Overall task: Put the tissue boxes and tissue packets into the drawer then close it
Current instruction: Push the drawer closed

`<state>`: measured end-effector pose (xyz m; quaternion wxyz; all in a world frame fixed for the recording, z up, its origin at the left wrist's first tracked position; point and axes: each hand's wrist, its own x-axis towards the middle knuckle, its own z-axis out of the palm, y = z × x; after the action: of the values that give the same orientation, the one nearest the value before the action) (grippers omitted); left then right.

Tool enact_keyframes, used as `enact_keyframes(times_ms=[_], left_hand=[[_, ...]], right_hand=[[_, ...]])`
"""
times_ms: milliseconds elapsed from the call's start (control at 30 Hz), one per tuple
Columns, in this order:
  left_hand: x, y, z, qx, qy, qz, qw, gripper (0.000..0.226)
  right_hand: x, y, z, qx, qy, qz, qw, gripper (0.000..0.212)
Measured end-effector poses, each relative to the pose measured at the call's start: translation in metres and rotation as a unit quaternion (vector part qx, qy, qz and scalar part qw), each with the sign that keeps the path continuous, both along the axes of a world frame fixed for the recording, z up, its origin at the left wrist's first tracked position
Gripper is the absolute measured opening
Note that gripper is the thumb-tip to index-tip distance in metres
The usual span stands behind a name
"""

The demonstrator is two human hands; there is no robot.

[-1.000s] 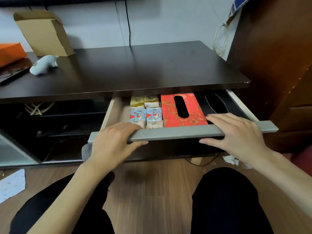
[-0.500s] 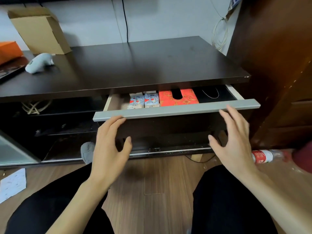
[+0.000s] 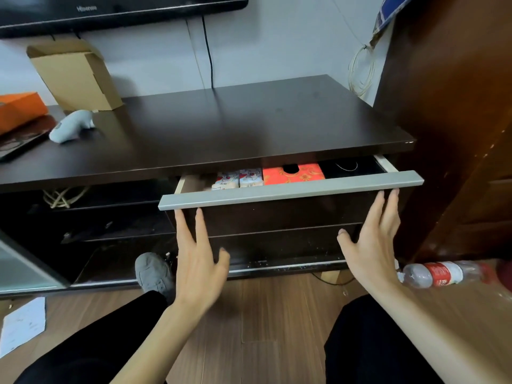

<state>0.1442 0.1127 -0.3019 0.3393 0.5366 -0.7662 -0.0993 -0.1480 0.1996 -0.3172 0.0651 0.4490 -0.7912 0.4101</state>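
Note:
The drawer [image 3: 291,189] with a grey front rail stands slightly open under the dark cabinet top. Inside it a red tissue box [image 3: 293,174] with gold pattern lies next to a black tissue box [image 3: 350,169] on its right. Small tissue packets [image 3: 238,178] with cartoon prints lie to the left of the red box. My left hand [image 3: 198,261] is flat with fingers apart, fingertips just below the left part of the rail. My right hand [image 3: 372,245] is open too, fingertips touching the underside of the rail at its right end.
On the cabinet top [image 3: 221,128] stand a cardboard box [image 3: 74,76], an orange box [image 3: 19,109] and a pale blue gadget [image 3: 72,128]. A brown wooden door [image 3: 454,106] is at the right. A plastic bottle [image 3: 440,273] and a paper sheet [image 3: 23,325] lie on the floor.
The drawer has slid further in, so less of its contents shows. Both hands came off the top of the rail and now press flat against the drawer front.

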Motion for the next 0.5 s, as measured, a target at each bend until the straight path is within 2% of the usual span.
enact_keyframes(times_ms=[333,500], left_hand=[[-0.016,-0.075,0.01,0.018,-0.073,-0.017,0.997,0.092],[-0.013,-0.101,0.013,0.055,-0.136,-0.055,0.988,0.091]], right_hand=[[-0.033,-0.067,0.006,0.042,0.016,0.012,0.999,0.1],[-0.036,-0.089,0.014,0.096,0.028,0.026,0.995,0.093]])
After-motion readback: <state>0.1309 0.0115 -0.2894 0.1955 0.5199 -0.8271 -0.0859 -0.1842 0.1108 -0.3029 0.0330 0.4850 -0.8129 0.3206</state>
